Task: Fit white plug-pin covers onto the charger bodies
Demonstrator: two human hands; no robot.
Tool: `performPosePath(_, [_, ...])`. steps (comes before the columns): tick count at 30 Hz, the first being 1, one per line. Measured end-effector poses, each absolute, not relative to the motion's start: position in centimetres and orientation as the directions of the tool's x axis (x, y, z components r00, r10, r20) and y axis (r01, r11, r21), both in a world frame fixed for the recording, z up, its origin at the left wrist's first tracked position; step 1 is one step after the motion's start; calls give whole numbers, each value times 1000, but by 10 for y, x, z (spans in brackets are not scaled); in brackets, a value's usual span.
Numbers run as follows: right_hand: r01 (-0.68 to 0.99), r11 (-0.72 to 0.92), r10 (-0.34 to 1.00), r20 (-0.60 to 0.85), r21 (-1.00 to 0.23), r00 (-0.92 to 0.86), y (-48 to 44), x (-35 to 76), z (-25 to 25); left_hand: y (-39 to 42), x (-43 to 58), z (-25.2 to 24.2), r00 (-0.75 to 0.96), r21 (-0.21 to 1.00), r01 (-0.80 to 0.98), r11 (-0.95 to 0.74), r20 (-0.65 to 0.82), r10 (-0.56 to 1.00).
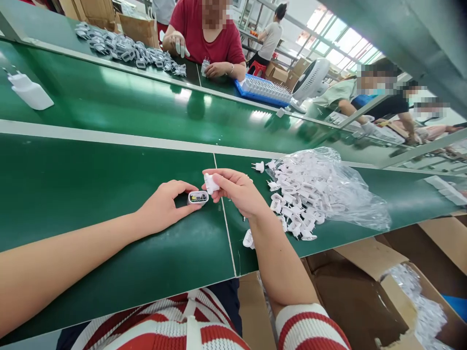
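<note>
Between the thumb and fingers of my left hand [166, 204] is a white charger housing [198, 198], its end open so that the circuit board inside shows. It sits at the green tabletop. Just to its right, my right hand [233, 189] pinches a white plug cap [210, 183], held tilted close beside the housing's open end. Whether the two parts touch I cannot tell. Past my right wrist lies a pile of white plug caps [292, 194], partly inside a clear plastic bag [357, 204]. One loose cap [249, 239] lies beside my right forearm.
Behind a pale rail runs a green conveyor belt [138, 107] carrying a finished-looking white charger [31, 90]. Across it, a person in red [222, 43] works near a charger pile [124, 48] and a blue tray [262, 92]. Cardboard boxes [357, 291] stand below the table's right edge.
</note>
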State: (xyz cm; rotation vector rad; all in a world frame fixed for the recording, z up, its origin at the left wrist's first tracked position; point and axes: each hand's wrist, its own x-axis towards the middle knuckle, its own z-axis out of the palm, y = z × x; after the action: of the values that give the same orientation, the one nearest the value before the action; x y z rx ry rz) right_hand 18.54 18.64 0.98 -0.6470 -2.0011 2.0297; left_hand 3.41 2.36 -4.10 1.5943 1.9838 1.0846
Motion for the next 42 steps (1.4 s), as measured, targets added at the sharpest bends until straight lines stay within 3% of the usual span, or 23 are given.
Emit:
performPosePath(3, [133,-191,425,-204,-972,-882,185,190,3,25,31,-42,-252,744,668,11,212,944])
performPosePath(8, [149,-232,363,-227,-961,-904,183,199,5,27,31,-45,-248,741,671,-2,227,942])
performPosePath(11, [121,-101,397,-151,-988,-906,180,200,5,27,32,-46,-261,735,678,16,221,940])
performPosePath(14, [60,207,544,64,-976,-836,175,202,2,27,32,-47,-266,732,680,30,209,941])
performPosePath(16, [77,426,578,206,-901,-790,172,203,0,28,32,-47,-271,734,678,35,206,940])
performPosePath(21, [55,772,367,373,-634,-852,162,204,2,29,32,-47,-272,754,656,32,196,942])
performPosePath(26, [-6,849,255,421,-528,-870,159,197,-3,29,32,-48,-286,755,655,25,218,933])
performPosePath(32, [18,867,296,487,-498,-822,160,194,-7,30,32,-51,-285,751,660,29,214,934])
performPosePath(42, [27,919,220,454,-394,-863,155,194,-9,31,33,-54,-284,760,650,2,241,928])
